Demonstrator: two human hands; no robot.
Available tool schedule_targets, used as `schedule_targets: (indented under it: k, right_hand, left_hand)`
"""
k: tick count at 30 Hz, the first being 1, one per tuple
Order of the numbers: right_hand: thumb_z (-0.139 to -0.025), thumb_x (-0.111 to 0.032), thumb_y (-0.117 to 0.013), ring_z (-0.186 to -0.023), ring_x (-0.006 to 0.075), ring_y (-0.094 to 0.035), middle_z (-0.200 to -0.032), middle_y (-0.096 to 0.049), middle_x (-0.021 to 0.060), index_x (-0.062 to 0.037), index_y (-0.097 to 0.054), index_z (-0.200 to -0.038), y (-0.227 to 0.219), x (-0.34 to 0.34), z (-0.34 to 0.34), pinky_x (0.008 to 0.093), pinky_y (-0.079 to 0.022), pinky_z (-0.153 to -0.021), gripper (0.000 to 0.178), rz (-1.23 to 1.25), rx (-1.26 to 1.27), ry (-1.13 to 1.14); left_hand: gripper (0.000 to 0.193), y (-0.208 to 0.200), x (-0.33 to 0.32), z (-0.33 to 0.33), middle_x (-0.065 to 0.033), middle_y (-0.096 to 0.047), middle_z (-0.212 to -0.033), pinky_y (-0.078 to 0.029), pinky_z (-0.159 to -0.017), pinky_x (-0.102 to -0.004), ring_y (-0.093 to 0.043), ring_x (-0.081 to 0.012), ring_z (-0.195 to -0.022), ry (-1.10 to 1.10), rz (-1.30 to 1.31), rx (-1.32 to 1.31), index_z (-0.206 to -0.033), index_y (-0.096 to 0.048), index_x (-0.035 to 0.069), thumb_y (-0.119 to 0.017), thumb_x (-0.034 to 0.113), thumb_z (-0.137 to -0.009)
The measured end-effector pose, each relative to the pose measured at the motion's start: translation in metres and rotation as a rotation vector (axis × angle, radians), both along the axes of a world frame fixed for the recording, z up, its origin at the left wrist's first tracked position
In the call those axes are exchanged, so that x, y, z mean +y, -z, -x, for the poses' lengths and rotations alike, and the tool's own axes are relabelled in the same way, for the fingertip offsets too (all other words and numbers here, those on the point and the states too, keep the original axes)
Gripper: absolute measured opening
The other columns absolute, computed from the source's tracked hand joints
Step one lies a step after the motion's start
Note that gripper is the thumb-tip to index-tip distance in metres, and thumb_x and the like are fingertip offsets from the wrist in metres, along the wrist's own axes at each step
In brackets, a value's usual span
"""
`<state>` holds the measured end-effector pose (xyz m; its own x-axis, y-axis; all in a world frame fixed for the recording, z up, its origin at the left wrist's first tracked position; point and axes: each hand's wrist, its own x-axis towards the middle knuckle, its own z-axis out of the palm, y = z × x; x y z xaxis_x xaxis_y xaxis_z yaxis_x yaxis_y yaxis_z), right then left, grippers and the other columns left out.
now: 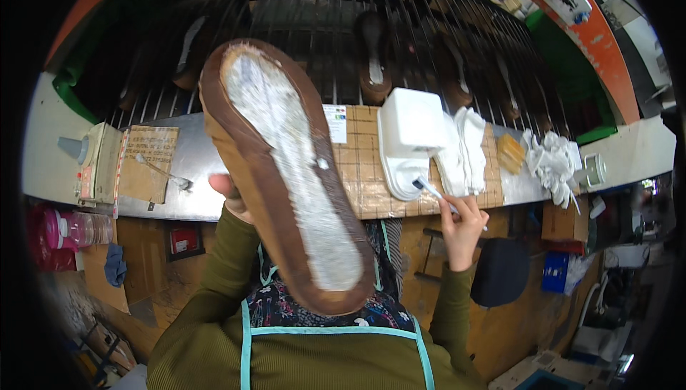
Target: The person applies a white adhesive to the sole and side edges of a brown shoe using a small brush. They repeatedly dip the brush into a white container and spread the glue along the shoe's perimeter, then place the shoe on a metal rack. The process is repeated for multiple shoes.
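A brown shoe upper (261, 175), bottom turned up, is held close to me by my left hand (233, 198). A rough whitish strip runs down the middle of its underside, framed by a brown leather margin. Most of my left hand is hidden behind the shoe; the thumb shows at its left side. My right hand (463, 223) pinches the white handle of a small brush (432, 190). The brush head is at the round mouth of a white plastic dispenser (413, 124), which stands on a brown board (357, 175) on the bench.
Behind the bench, several brown shoes, one a dark shoe (373, 54), lie on a rack of metal bars (321, 90). White gloves (461, 148), a yellow sponge (510, 154) and crumpled white cloth (552, 165) lie to the right. A stick-handled dauber (166, 174) rests on cardboard (146, 150) at left.
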<state>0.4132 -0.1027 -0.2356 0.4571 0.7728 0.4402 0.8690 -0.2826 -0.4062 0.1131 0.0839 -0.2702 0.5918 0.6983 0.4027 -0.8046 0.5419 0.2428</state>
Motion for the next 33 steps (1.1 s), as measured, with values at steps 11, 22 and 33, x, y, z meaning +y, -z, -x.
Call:
schedule_targets:
  k: [11,22,33]
  right_hand:
    - [-0.083,-0.016,-0.068,-0.060,0.0166,-0.050,-0.069,-0.055,0.0017,-0.0114,-0.068,-0.082,0.011,0.017,-0.015,0.0344,-0.029,-0.068,0.005,0.101,-0.195,-0.088]
    - [-0.088,-0.014,-0.066,-0.064,0.0066,-0.055,-0.072,-0.064,0.0025,0.0001,-0.067,-0.088,0.027,0.016,-0.017,0.0173,-0.038,-0.059,0.014,-0.017,1.147,-0.203]
    - [-0.077,0.001,-0.073,-0.074,0.0101,-0.054,-0.096,-0.054,0.0054,0.0001,-0.072,-0.095,-0.046,0.058,0.074,0.0209,-0.044,-0.061,0.018,-0.548,0.557,-0.324]
  left_hand:
    - [0.101,-0.018,0.035,-0.003,-0.0390,-0.047,-0.121,-0.055,-0.078,-0.0562,-0.059,-0.0469,-0.103,0.512,0.075,0.133,-0.139,-0.033,-0.003,-0.045,0.077,-0.078]
    - [0.069,-0.019,-0.004,-0.031,-0.0115,-0.056,-0.123,-0.044,-0.098,-0.0360,-0.056,-0.0230,-0.111,0.017,0.105,0.643,-0.135,-0.043,0.005,-0.051,0.055,-0.090]
    - [0.077,-0.050,-0.012,-0.059,-0.0134,-0.048,-0.133,-0.040,-0.103,-0.0359,-0.050,-0.0219,-0.120,-0.020,-0.209,0.691,-0.139,-0.032,-0.001,-0.061,0.047,-0.086]
